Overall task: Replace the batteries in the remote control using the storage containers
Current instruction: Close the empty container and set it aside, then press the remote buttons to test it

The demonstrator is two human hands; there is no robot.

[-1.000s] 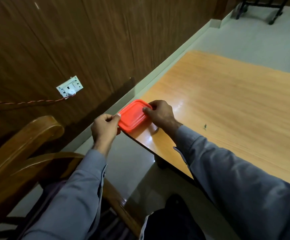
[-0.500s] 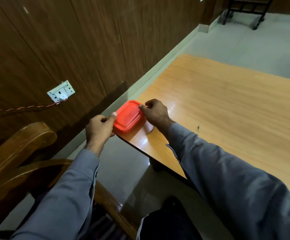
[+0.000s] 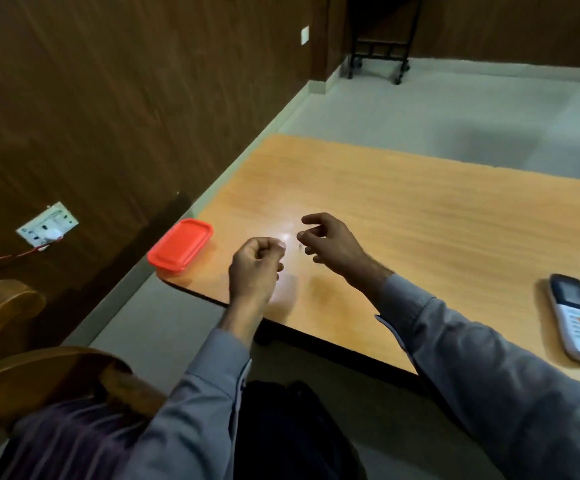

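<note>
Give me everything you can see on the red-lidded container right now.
The container is a small rounded-rectangle box with an orange-red lid that looks like plastic, with a raised rim. The lid sits flat on it, apparently closed. A thin band of paler base shows below the lid; the contents are hidden. It rests level at the near left corner of the wooden table, close to the edges. Nothing touches it: the left hand is off to its right.

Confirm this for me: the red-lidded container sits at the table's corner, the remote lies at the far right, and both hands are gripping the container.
Not quite. In the head view the left hand and right hand hang apart from the container, touching nothing. The container at the table corner and the remote at the right are correct.
</note>
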